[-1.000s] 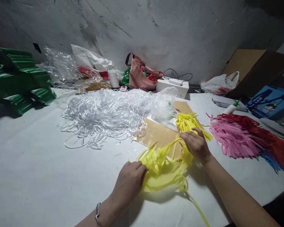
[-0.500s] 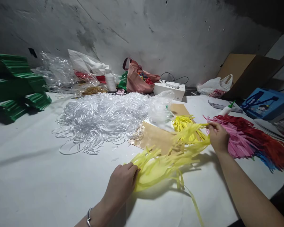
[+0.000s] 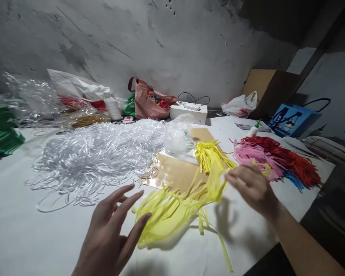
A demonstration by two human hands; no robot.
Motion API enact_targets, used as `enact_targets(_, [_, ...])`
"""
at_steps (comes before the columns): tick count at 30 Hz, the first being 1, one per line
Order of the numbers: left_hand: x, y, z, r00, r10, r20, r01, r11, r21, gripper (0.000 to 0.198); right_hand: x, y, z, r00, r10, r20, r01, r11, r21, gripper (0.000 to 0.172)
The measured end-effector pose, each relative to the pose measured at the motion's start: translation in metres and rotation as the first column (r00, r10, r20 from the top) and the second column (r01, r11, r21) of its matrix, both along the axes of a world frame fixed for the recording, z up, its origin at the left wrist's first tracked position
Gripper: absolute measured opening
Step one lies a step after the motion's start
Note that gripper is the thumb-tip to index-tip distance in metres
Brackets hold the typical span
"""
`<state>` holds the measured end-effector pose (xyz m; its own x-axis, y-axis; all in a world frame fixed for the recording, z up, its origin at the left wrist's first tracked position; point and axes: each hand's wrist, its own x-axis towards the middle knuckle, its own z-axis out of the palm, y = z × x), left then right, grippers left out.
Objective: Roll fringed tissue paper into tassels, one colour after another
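My left grip is spread wide with nothing in it, by the left end of the yellow fringed sheet on the table's near side. Its strips look cut but ungathered; the yellow tassel seems already bunched. My right grip is curled and blurred at the sheet's right end; I can't tell whether it holds anything. Left to right: glossy, tangled white cord, limp sheer fringe, smooth brown card, ribbony pink bundle toward the right edge.
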<state>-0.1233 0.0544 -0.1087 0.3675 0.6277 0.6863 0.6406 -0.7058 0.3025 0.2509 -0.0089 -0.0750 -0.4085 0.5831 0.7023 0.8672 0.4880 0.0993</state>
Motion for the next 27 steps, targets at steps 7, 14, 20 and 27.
enact_targets(7, [0.051, -0.051, 0.034, 0.825, -0.334, 0.456, 0.562, 0.573, -0.597, 0.025, -0.095, -0.032, 0.018, 0.915, 0.336, 0.224, -0.33, 0.942, -0.061, 0.035])
enact_targets(14, [0.057, -0.081, 0.01, 0.617, 0.235, 0.751, 0.774, -0.008, -0.633, 0.027, -0.122, -0.053, -0.005, 0.889, 0.377, -0.26, -0.394, 0.919, -0.015, 0.036])
enact_targets(20, [0.055, -0.11, -0.009, 0.402, 0.395, 0.826, 0.871, 0.113, -0.478, 0.028, -0.157, -0.073, -0.027, 0.646, 0.214, -0.733, -0.439, 0.89, -0.127, 0.023])
enact_targets(27, [0.057, -0.116, -0.025, 0.338, 0.429, 0.838, 0.805, 0.329, -0.493, 0.031, -0.169, -0.078, -0.053, 0.554, 0.161, -0.817, -0.499, 0.849, -0.171, 0.029])
